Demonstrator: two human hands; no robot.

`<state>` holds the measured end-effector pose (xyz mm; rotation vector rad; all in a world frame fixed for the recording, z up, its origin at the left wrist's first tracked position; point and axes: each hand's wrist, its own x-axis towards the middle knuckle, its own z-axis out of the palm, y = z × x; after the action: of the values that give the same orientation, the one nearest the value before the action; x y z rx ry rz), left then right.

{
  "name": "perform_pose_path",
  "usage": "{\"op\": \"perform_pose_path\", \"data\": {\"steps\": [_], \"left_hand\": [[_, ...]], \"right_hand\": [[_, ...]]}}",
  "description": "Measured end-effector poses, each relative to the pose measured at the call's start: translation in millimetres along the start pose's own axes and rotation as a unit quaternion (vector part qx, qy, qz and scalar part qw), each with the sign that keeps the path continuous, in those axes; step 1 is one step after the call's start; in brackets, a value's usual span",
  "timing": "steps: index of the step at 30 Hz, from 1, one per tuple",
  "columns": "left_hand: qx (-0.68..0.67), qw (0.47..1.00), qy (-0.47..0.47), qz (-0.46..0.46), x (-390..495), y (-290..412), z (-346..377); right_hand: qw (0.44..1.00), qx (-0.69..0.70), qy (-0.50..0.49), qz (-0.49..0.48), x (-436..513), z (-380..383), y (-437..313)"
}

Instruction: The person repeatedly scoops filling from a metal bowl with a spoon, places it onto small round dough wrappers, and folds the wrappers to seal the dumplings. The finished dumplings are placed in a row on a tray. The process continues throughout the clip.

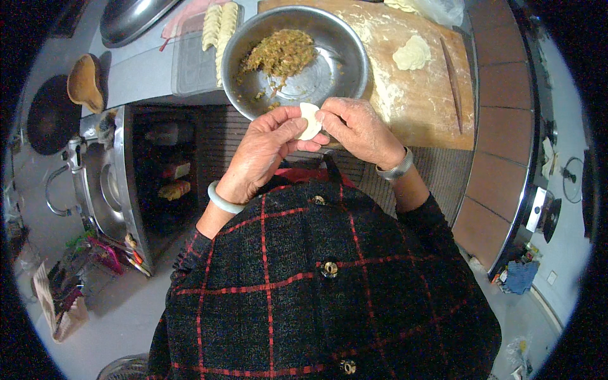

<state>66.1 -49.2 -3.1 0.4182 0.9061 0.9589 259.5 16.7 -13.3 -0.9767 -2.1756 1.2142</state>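
A pale folded dumpling [309,121] is held between both hands at the near rim of a steel bowl [365,71]. My left hand [273,145] cradles it, thumb on its face and fingers beneath. With thumb and forefinger, my right hand [358,128] pinches its right edge. Chopped filling [282,51] is heaped inside the bowl, on the left. Round dough wrappers [412,52] lie in a small pile on a floured wooden board [394,118], near a thin dark rolling pin [452,85]. Rows of shaped dumplings [219,26] rest in a clear plastic tray [178,71].
Left of the tray is a wooden gourd-shaped scoop [86,83], with a large metal basin [133,19] beyond it. A steel sink [107,190] stands further left. A plastic bag [444,10] lies at the board's far edge. An open dark cabinet [164,161] is below the counter.
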Motion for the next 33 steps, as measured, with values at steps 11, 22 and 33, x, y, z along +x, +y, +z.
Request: {"op": "perform_pose_path", "data": {"steps": [11, 22, 33], "left_hand": [[-0.009, 1.000, 0.023, 0.016, 3.4, -8.1, -1.7], [-0.015, 0.999, 0.023, 0.025, 3.9, -12.4, -7.0], [-0.040, 0.997, 0.044, 0.039, 4.4, -14.3, -11.7]], "right_hand": [[0.998, 0.050, 0.003, 0.028, -7.0, -0.9, 5.1], [0.985, 0.145, 0.013, 0.090, -13.0, -0.7, 1.3], [0.993, 0.102, 0.002, 0.065, -11.1, 6.4, -1.3]]}}
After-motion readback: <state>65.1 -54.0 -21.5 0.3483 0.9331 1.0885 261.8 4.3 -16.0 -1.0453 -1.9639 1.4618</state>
